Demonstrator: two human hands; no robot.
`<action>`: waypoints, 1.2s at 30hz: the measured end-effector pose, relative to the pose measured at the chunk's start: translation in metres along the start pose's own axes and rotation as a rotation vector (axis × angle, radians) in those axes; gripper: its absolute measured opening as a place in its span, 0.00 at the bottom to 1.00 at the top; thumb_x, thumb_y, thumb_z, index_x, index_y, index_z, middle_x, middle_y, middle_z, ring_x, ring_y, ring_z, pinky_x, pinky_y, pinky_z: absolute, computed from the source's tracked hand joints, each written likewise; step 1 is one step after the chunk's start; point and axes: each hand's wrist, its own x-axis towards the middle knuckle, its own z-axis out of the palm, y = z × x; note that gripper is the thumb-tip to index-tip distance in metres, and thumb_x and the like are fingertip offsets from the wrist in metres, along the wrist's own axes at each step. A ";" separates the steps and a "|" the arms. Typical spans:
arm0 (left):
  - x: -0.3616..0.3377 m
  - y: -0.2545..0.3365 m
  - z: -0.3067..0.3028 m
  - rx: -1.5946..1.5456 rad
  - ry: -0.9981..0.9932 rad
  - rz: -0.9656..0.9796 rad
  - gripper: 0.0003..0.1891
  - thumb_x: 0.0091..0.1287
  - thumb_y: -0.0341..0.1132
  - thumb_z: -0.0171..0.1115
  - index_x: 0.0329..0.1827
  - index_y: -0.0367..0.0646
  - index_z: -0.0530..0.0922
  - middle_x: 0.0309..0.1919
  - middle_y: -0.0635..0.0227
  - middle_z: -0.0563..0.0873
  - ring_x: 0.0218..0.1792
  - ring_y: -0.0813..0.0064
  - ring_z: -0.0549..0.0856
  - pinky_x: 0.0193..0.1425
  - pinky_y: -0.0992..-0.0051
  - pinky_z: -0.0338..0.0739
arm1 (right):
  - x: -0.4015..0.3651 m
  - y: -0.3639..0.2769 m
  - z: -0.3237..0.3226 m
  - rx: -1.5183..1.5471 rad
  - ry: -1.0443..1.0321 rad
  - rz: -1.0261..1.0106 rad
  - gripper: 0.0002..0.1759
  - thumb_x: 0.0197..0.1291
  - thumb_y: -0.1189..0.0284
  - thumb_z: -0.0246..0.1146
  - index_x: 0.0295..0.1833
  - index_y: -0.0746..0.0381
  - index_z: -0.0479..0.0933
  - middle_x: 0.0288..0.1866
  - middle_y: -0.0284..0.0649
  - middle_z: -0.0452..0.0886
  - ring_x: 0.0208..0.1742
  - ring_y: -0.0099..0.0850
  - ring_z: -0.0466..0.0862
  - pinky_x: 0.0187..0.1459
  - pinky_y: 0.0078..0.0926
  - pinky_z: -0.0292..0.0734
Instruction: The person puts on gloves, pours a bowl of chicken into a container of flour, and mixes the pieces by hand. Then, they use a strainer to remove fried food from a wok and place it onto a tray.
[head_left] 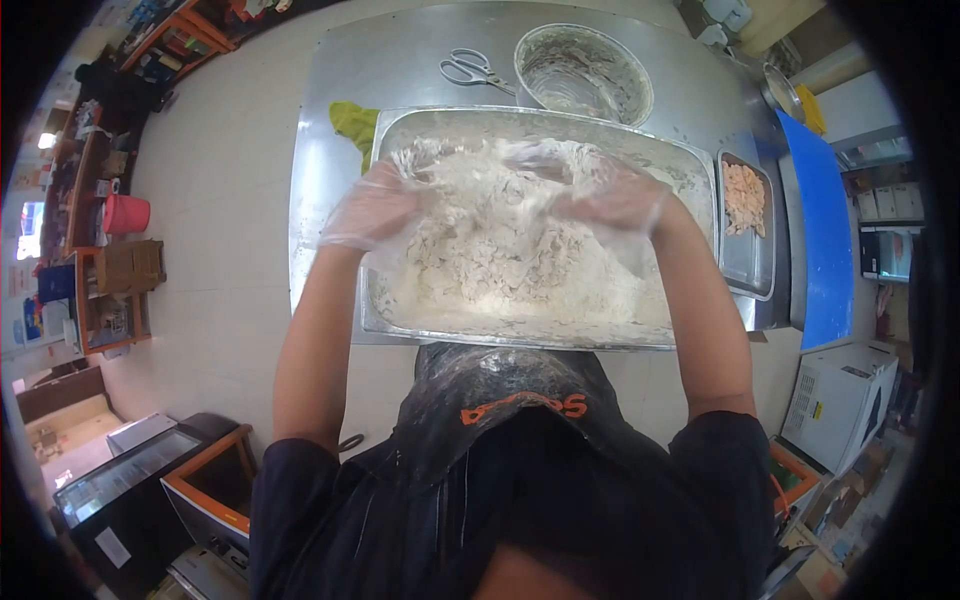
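Observation:
A large metal tray (pixel 545 122) holds a deep heap of pale flour (pixel 500 270) with clumpy, flour-coated pieces in it. My left hand (pixel 385 207), in a thin clear plastic glove, is at the heap's left side, its fingers blurred and dusted with flour. On the opposite side my right hand (pixel 618 203), gloved the same way, reaches into the flour. Its fingertips are partly covered, so I cannot make out whether either hand grips anything. Between the hands the flour is piled and looks stirred up.
Behind the tray stand a flour-smeared round metal pot (pixel 584 75) and scissors (pixel 472 70). A green cloth (pixel 355 130) touches the tray's back left corner. To the right, a smaller metal tray (pixel 752 262) holds raw, pinkish pieces of meat (pixel 743 198), beside a blue panel (pixel 822 235).

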 end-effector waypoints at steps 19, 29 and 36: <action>0.113 -0.071 0.125 0.195 0.312 -0.023 0.28 0.68 0.50 0.46 0.66 0.43 0.67 0.53 0.48 0.79 0.51 0.51 0.81 0.59 0.59 0.71 | 0.127 0.243 0.119 0.858 0.263 0.442 0.32 0.62 0.49 0.56 0.65 0.58 0.69 0.53 0.41 0.79 0.52 0.33 0.79 0.51 0.32 0.73; 0.084 -0.040 0.074 0.164 -0.190 0.027 0.22 0.71 0.44 0.41 0.64 0.45 0.71 0.59 0.49 0.74 0.56 0.53 0.77 0.59 0.59 0.70 | 0.075 0.178 0.093 0.591 -0.244 0.589 0.32 0.66 0.51 0.50 0.67 0.63 0.66 0.66 0.44 0.70 0.66 0.35 0.70 0.64 0.36 0.64; 0.072 -0.078 0.125 0.148 -0.795 -0.021 0.29 0.69 0.49 0.50 0.71 0.50 0.62 0.64 0.55 0.72 0.63 0.61 0.73 0.61 0.65 0.68 | 0.037 0.191 0.143 0.679 -0.399 0.795 0.30 0.66 0.58 0.54 0.67 0.66 0.64 0.64 0.41 0.72 0.61 0.30 0.74 0.60 0.32 0.70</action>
